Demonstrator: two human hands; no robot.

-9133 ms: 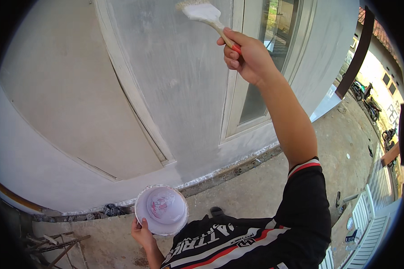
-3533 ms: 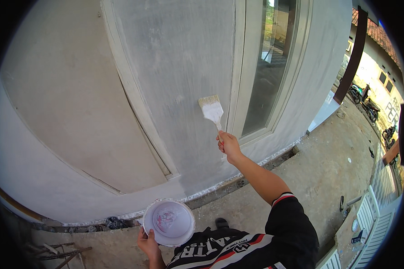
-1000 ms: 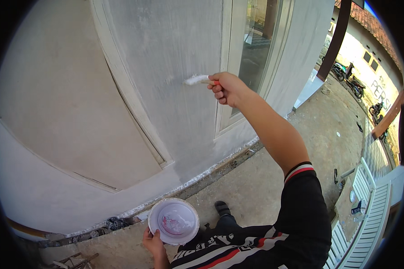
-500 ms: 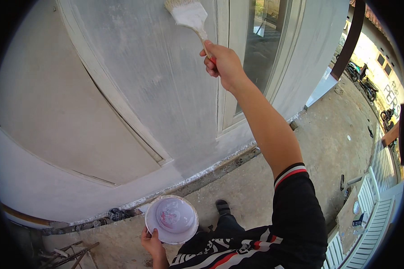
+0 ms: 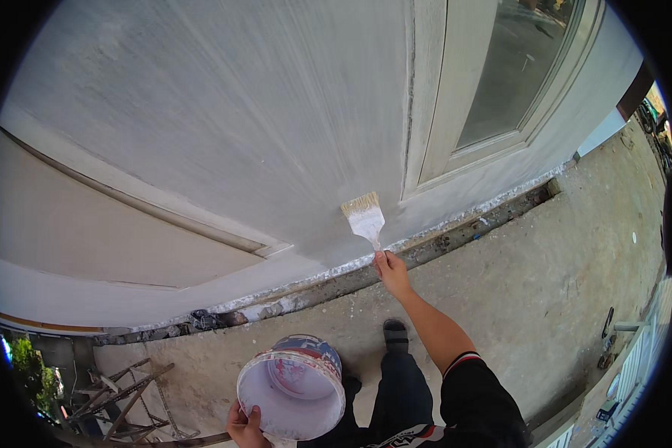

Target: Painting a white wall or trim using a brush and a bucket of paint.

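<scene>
From afar I see the wall (image 5: 291,127) past the right hand (image 5: 393,273), closed round the brush (image 5: 366,222), looks streaky white, grey left; left hand (image 5: 247,428) grips the bucket (image 5: 311,346).

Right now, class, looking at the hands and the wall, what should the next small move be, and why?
Probably a short upward stroke of the brush along the wall. The right hand holds it low, bristles pointing up the wall, and grey shows among pale streaks. The left hand holds the bucket clear of that stroke.
</scene>
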